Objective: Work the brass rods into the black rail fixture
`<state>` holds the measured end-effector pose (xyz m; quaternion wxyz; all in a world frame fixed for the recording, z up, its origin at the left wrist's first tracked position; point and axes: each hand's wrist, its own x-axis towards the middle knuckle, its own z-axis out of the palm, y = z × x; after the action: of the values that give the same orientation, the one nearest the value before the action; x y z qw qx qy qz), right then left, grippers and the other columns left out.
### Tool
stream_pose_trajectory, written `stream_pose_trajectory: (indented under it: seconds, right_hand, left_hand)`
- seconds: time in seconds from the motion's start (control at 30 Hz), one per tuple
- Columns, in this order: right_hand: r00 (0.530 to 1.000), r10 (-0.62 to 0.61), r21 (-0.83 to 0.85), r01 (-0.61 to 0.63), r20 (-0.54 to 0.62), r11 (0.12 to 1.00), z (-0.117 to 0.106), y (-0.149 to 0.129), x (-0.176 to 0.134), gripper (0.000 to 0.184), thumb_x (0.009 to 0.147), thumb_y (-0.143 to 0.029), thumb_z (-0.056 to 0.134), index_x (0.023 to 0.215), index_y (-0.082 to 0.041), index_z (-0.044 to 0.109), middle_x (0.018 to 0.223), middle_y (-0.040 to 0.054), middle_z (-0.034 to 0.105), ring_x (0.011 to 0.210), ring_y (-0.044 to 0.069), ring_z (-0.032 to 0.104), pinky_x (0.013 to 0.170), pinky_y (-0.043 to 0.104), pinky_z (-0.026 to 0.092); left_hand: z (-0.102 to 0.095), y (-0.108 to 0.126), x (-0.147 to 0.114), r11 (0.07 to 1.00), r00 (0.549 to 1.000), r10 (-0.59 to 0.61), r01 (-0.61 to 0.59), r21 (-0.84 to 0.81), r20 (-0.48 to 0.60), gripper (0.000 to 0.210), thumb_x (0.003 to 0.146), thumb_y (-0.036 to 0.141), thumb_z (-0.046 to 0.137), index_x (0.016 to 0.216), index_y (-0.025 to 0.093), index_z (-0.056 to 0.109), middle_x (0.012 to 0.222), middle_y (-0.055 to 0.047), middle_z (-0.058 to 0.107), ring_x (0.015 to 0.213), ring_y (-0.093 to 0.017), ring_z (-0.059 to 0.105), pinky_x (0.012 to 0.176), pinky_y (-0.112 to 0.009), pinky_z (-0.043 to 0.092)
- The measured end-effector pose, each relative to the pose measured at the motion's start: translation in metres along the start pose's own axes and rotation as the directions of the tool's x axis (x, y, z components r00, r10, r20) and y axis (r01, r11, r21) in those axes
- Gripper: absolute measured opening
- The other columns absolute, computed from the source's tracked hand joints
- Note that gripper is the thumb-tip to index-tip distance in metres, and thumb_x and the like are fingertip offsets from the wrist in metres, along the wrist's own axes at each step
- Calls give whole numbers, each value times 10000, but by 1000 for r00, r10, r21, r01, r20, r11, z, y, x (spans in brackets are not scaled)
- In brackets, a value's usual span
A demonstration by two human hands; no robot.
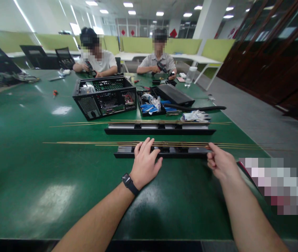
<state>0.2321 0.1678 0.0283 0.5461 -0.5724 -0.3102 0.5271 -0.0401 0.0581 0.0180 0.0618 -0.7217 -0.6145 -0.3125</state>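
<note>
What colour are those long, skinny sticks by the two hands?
The long, thin, straight rods are shiny gold; the head view shows them best.

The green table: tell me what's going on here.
The person's left hand lies spread over thin, straight, brass-coloured rods along a long black bar. The right hand is curled near the bar's right end, fingertips at the rods; whether it grips them is unclear. A second long black bar lies just beyond, with more rods along it. Across the green table, two people hold dark tools.
</note>
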Motion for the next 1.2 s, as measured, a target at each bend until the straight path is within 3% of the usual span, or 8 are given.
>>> stream_pose_trajectory:
  seconds: [0.13,0.33,0.63,0.87,1.1,1.2]
  right_hand:
    - [998,16,-27,-15,66,1000,2,1,-3,287,774,-363,841,757,-171,629,465,-45,521,271,48,327,251,157,201]
    - [999,-25,27,27,-42,999,-3,3,4,237,818,-337,793,753,-169,638,456,-54,504,277,49,334,252,154,213]
    - [1000,2,-19,-2,19,1000,1,1,-1,283,774,-368,837,766,-171,633,460,-50,517,270,48,327,248,158,205]
    - [992,-32,23,35,-126,999,-3,3,8,258,821,-340,789,740,-184,600,458,-59,510,281,52,333,256,157,213]
    - [1000,2,-9,-2,-1,1000,1,4,1,237,818,-346,787,776,-158,647,458,-51,514,265,52,315,254,164,195]
    - [999,-17,19,18,-44,1000,0,3,2,218,825,-316,775,762,-156,642,453,-57,498,270,51,317,257,163,200]
  left_hand:
    - [-1,0,0,1000,1000,-3,3,0,4,225,933,314,640,1133,240,713,1521,-131,524,1486,-310,402,1212,-553,306]
    - [0,0,0,1000,1000,-3,3,3,9,229,941,319,629,1137,231,709,1528,-137,516,1492,-302,392,1219,-544,296]
    - [0,0,0,1000,1000,-6,6,5,9,230,937,321,636,1136,233,711,1529,-134,514,1492,-299,393,1222,-535,292]
    - [0,0,0,1000,1000,-6,6,1,8,227,937,324,639,1130,230,714,1524,-138,519,1489,-301,397,1216,-537,296]
    - [-1,0,0,1000,1000,-12,12,-5,8,223,935,319,644,1129,236,715,1523,-133,524,1486,-306,404,1218,-542,298]
    - [-2,1,0,1000,1000,-11,11,-9,4,223,927,314,654,1125,232,717,1518,-134,529,1481,-310,410,1217,-537,304]
